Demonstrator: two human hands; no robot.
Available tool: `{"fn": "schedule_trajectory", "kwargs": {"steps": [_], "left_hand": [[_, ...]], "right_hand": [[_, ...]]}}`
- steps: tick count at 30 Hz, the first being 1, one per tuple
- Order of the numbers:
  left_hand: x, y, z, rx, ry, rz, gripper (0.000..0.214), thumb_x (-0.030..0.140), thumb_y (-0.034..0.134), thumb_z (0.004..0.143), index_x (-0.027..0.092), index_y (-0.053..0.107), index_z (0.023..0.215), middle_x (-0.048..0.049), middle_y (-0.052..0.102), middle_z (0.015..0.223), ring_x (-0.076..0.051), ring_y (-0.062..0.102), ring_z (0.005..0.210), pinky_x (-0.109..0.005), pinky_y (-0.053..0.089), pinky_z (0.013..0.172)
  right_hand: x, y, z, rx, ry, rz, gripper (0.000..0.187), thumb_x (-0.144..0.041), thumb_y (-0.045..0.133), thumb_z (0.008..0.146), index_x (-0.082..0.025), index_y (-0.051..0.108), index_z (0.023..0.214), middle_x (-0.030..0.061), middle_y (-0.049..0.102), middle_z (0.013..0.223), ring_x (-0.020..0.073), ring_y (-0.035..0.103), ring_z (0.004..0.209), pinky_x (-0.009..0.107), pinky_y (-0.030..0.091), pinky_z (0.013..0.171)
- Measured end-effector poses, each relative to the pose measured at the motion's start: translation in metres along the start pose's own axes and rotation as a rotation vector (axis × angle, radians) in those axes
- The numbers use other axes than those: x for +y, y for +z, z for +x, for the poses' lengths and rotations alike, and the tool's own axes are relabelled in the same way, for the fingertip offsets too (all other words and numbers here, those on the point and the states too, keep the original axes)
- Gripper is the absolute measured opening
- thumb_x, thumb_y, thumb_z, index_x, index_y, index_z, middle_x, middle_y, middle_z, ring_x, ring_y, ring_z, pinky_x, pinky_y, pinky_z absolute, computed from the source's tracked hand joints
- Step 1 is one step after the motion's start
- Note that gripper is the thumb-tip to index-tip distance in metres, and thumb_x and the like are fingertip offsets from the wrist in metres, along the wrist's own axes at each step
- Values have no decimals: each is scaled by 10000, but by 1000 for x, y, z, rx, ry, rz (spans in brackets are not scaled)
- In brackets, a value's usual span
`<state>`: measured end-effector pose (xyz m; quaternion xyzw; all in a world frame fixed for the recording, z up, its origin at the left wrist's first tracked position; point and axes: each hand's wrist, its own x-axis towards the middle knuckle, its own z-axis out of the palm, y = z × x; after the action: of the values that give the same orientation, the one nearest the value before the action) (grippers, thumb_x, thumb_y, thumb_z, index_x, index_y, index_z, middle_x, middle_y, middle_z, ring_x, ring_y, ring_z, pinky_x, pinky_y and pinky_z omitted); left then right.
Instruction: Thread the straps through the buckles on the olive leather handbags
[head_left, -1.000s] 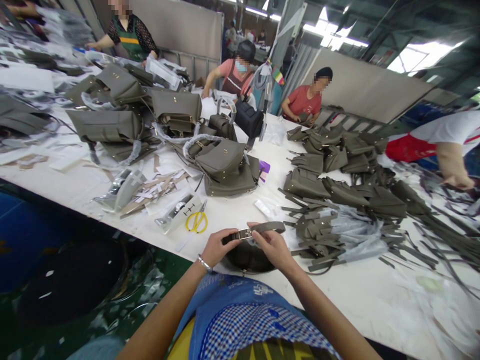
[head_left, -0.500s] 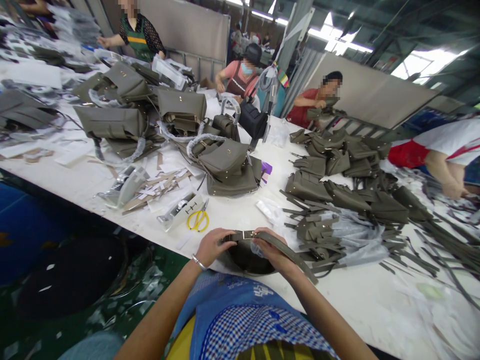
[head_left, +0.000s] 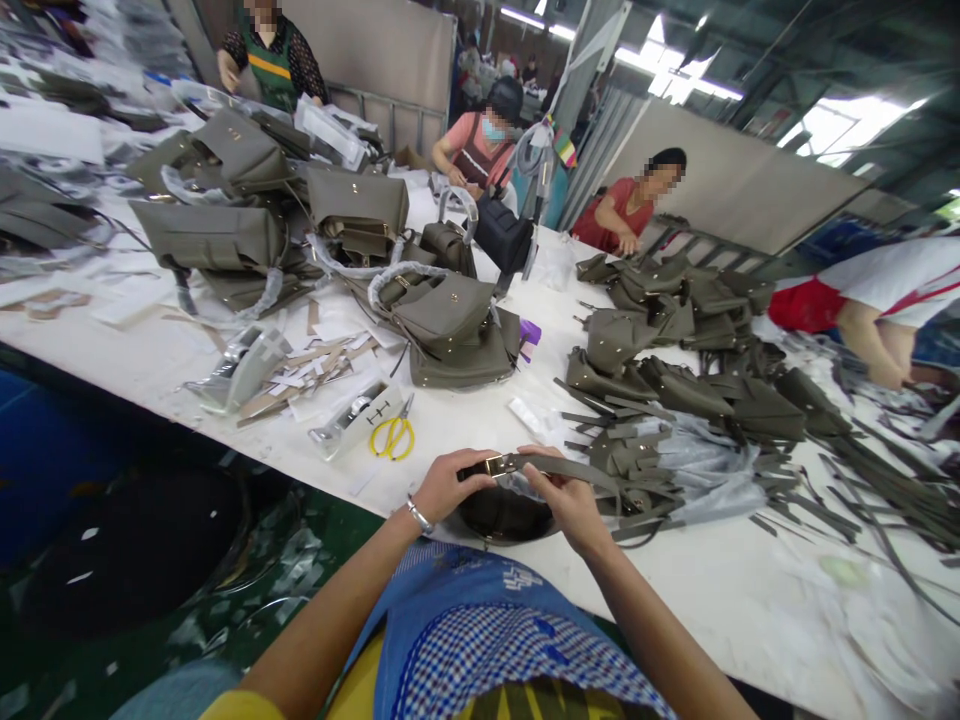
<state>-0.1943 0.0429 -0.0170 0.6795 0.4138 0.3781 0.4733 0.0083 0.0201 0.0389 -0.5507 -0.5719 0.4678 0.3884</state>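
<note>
At the near table edge, my left hand (head_left: 451,484) is closed on the buckle end of an olive strap, thumb on top. A gold buckle (head_left: 496,466) shows just beyond its fingertips. My right hand (head_left: 568,500) pinches the same strap (head_left: 581,467) to the right of the buckle, and the strap's tail curves off past that hand. Below both hands rests an olive bag (head_left: 504,520) with a dark opening, close against my apron. Yellow-handled scissors (head_left: 392,438) lie on the table left of my hands, beside a tape dispenser (head_left: 349,425).
Finished-looking olive bags (head_left: 465,325) with wrapped handles stand across the left and middle. Bag pieces (head_left: 690,385) and loose straps (head_left: 870,500) pile up at right. Paper scraps (head_left: 307,375) and another dispenser (head_left: 240,370) lie left. Several people work around the table.
The buckle has tilted and shifted slightly right, and my right hand has moved right along the strap. Across the table, a person in red has lowered the bag piece they held up.
</note>
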Motion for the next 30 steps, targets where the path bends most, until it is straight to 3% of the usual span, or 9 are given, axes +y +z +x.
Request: {"fn": "schedule_trajectory", "kwargs": {"steps": [3, 7, 11, 18, 25, 30], "left_hand": [[4, 1, 0, -17, -12, 14, 333, 390, 633, 799, 228, 672, 1087, -45, 705, 1052, -201, 630, 988, -299, 464, 917], [13, 3, -2, -12, -72, -49, 338, 378, 608, 813, 220, 657, 1108, -46, 691, 1102, -200, 618, 1028, -298, 454, 949], [20, 7, -1, 27, -151, -150, 294, 365, 587, 825, 199, 670, 1053, -42, 715, 1024, -191, 640, 960, -286, 481, 891], [16, 6, 5, 31, -181, -211, 264, 353, 632, 789, 177, 687, 977, -46, 726, 948, -182, 653, 886, -278, 487, 829], [15, 6, 10, 27, -225, -269, 259, 342, 646, 770, 159, 686, 949, -57, 725, 908, -171, 647, 840, -271, 488, 791], [17, 5, 13, -8, -266, -267, 263, 330, 669, 733, 146, 685, 921, -50, 714, 816, -147, 631, 741, -247, 483, 700]], "right_hand": [[4, 6, 1, -57, 62, 11, 326, -411, 609, 807, -190, 660, 1042, 51, 648, 946, 144, 552, 686, 308, 502, 678], [5, 6, 1, -73, 134, 115, 323, -401, 638, 796, -206, 663, 1052, 41, 662, 986, 155, 585, 766, 308, 502, 751], [8, 3, -1, -112, 161, 211, 330, -389, 624, 821, -198, 656, 1088, 44, 687, 938, 178, 614, 852, 334, 472, 865], [18, 6, -2, -55, 194, 373, 364, -403, 625, 821, -175, 656, 1103, 81, 700, 992, 207, 643, 879, 390, 469, 917], [15, 6, -6, -6, 155, 294, 361, -400, 625, 819, -181, 665, 1103, 77, 681, 1055, 205, 638, 886, 381, 493, 907], [6, 2, -6, -37, -23, -11, 284, -338, 552, 872, -230, 667, 1108, 73, 661, 1084, 225, 622, 955, 390, 495, 904]]}}
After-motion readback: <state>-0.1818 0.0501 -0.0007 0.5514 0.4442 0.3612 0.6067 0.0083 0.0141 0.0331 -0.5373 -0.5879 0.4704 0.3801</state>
